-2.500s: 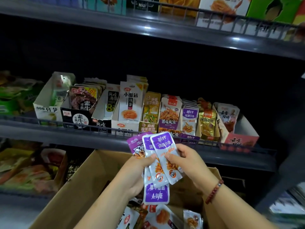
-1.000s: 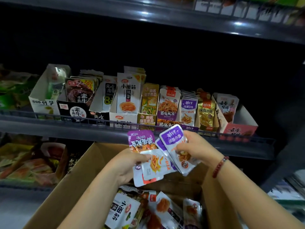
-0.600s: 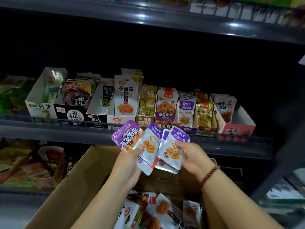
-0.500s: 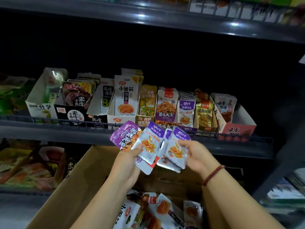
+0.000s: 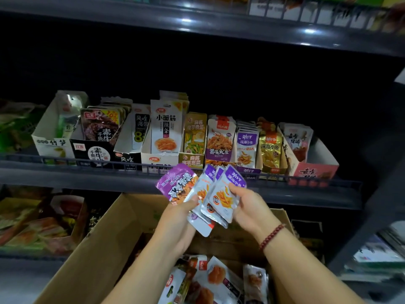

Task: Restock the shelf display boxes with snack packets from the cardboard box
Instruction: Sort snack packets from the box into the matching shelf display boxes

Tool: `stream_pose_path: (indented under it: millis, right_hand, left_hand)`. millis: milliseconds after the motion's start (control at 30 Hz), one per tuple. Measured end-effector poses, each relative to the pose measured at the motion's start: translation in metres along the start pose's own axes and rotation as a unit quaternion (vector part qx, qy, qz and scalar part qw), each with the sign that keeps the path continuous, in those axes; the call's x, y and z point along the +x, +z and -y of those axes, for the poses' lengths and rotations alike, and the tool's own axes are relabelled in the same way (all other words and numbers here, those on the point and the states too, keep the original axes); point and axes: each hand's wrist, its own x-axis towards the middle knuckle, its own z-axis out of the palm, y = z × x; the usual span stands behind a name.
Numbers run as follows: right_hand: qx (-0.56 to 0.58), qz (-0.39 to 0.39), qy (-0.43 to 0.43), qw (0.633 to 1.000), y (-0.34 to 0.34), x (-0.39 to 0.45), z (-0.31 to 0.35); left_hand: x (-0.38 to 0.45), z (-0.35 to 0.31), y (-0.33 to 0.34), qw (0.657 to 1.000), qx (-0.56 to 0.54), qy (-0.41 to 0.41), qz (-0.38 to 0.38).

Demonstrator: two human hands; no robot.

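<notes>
Head view: left hand [image 5: 175, 224] grips fan of small snack packets, bright purple foil packet [image 5: 176, 183] outermost, silver-and-purple packets [image 5: 202, 194] beside it. Right hand [image 5: 247, 207] pinches front silver-and-purple packet [image 5: 225, 194]. Fan held above open brown cardboard box [image 5: 98, 249], just below dark shelf rail [image 5: 87, 165] fronting row of display boxes [image 5: 161, 160].

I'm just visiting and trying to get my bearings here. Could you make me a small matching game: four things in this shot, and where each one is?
Things:
1. purple packet
2. silver packet with purple top
3. bead bracelet
4. gold packets

Places:
A. on the right wrist
B. standing in a display box on the shelf
C. pinched in the left hand
D. held by the right hand

Pairs: 1-C, 2-D, 3-A, 4-B
</notes>
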Motion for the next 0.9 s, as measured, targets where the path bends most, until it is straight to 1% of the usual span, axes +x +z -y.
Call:
stream_pose_path:
  millis: [100,233,333,467,533,633,700,800,900]
  right_hand:
    - [-0.015,-0.021,-0.041,0.999,0.006,0.002,-0.005]
    - [-0.043,-0.015,-0.075,0.996,0.013,0.004,-0.009]
    - [-0.067,0.007,-0.062,0.996,0.016,0.003,-0.008]
    - [-0.088,0.040,-0.033,0.995,0.007,0.004,0.003]
    - [-0.104,0.043,-0.047,0.993,0.002,0.004,0.013]
    - [-0.131,0.032,-0.105,0.985,-0.004,0.008,0.035]
    - [-0.170,0.006,-0.159,0.972,-0.006,0.012,0.054]
    - [-0.235,-0.061,-0.248,0.938,-0.009,0.023,0.084]
    - [-0.331,-0.127,-0.322,0.878,-0.010,0.038,0.112]
  left_hand:
    - [-0.002,0.002,0.003,0.999,-0.040,-0.008,0.027]
    - [-0.001,0.003,0.004,0.999,-0.024,0.008,0.031]
    - [-0.001,0.004,0.007,0.999,-0.020,0.007,0.035]
    - [0.001,0.003,0.007,0.999,0.008,-0.016,0.041]
    - [0.003,0.004,0.011,0.999,0.012,-0.026,0.032]
    - [0.009,0.002,0.017,0.999,0.006,-0.034,-0.002]
    - [0.013,0.000,0.022,0.999,0.004,-0.036,-0.017]
    - [0.017,-0.003,0.026,0.999,0.007,-0.031,-0.034]
    - [0.022,-0.003,0.022,0.998,0.017,-0.034,-0.043]
